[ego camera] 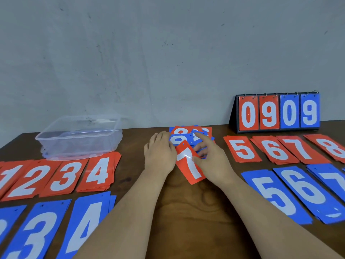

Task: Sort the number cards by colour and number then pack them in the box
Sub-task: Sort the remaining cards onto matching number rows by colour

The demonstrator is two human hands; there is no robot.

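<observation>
Dark brown wooden table [186,212] carries everything. Black folding flip scoreboard [278,111] stands right of and behind the mixed pile of red and blue number cards [186,130]. It shows red 0, red 9, blue 0, blue 9 on rings.

Clear rectangular plastic box [80,139] stands well left of the pile, upright and open-topped. Its walls are blurry, so I cannot tell what is in it.

Left of the pile and nearer the camera: a row of red card stacks 1, 2, 3, 4 [63,176]. Nearer still: blue card stacks, 3 and 4 readable [43,230]. Right of the pile: red card stacks 5, 6, 7, 8 [280,150], then blue card stacks 5, 6, 7 [298,193] nearer the camera.

The pile is loose, cards overlapping, 8s on top. Left hand [160,154] lies flat with fingers straight, fingertips touching the pile's left edge, gripping nothing. Right hand [211,159] pinches a red 7 card [192,171] between thumb and curled fingers at the pile's near edge, index finger stretched over the pile. The card is tilted, its far end on the pile.
</observation>
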